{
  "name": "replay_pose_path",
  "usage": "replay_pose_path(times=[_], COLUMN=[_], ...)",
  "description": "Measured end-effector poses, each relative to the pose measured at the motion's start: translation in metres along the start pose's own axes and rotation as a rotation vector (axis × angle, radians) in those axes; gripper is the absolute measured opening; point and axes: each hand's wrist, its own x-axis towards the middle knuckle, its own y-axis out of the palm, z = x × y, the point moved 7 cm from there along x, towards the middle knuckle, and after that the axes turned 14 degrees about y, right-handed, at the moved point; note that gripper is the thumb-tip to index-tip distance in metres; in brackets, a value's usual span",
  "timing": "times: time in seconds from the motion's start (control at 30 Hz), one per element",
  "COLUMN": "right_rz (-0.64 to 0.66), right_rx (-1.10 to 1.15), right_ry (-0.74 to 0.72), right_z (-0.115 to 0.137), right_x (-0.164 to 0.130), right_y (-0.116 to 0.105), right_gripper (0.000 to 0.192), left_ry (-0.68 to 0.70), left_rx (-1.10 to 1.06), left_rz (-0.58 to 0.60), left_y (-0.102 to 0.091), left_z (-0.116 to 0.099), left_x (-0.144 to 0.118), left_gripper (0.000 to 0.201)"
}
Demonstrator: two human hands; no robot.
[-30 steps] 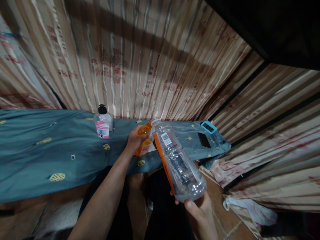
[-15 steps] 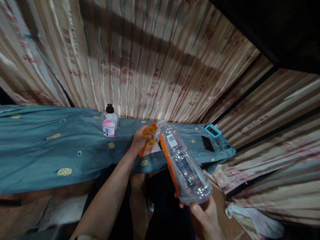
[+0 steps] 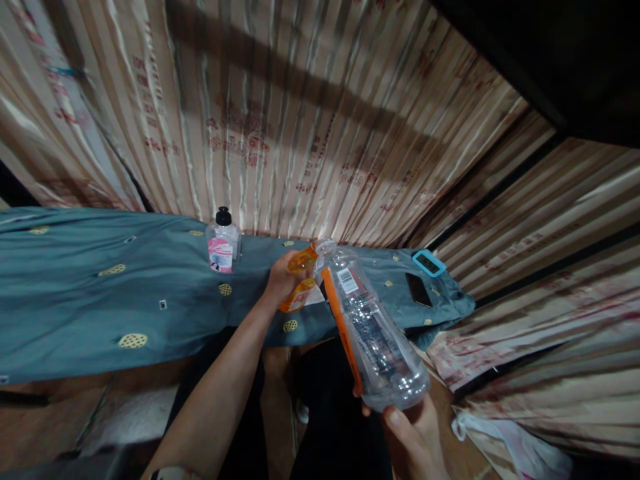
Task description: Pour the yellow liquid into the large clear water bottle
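My left hand (image 3: 282,277) is closed around an orange see-through bottle (image 3: 300,297), its neck leaning toward the upper right. My right hand (image 3: 413,430) grips the base of a large clear plastic bottle (image 3: 383,340) with an orange label and a barcode. That bottle is tilted, base toward me, and its neck meets the orange bottle's mouth. Whether liquid passes between them I cannot make out. Left of my hands, a clear bottle (image 3: 221,250) with a black cap and pink label stands upright on the cloth.
A teal cloth with yellow pineapple prints (image 3: 90,300) covers the long narrow surface. At its right end lie a dark phone (image 3: 419,289) and a blue-framed digital timer (image 3: 429,263). Pleated curtains (image 3: 280,133) hang behind and to the right. A white plastic bag (image 3: 520,443) lies lower right.
Both hands hold the two bottles in nearly the same pose. The whole view has shifted slightly, with everything appearing a little farther right.
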Motion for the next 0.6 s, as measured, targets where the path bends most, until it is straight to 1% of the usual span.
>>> replay_pose_path(times=[0.17,0.37,0.6], right_rz=[-0.001,-0.002,-0.019], right_rx=[-0.016,-0.038,-0.041], right_ry=[-0.007,-0.013,-0.019], right_z=[-0.0034,-0.0045,-0.0029], right_x=[0.0032,0.0049,0.0046], right_y=[-0.005,-0.009,-0.0085], right_gripper=[0.058,0.056,0.058], left_ry=[0.014,0.006,0.009], left_rx=[0.004,0.024,0.06], left_rz=[-0.004,0.014,-0.016], left_y=[-0.0003,0.0012,-0.0002], left_z=[-0.0006,-0.0067,-0.0047], left_x=[0.0005,0.0007,0.0011], left_gripper=[0.032,0.028,0.026])
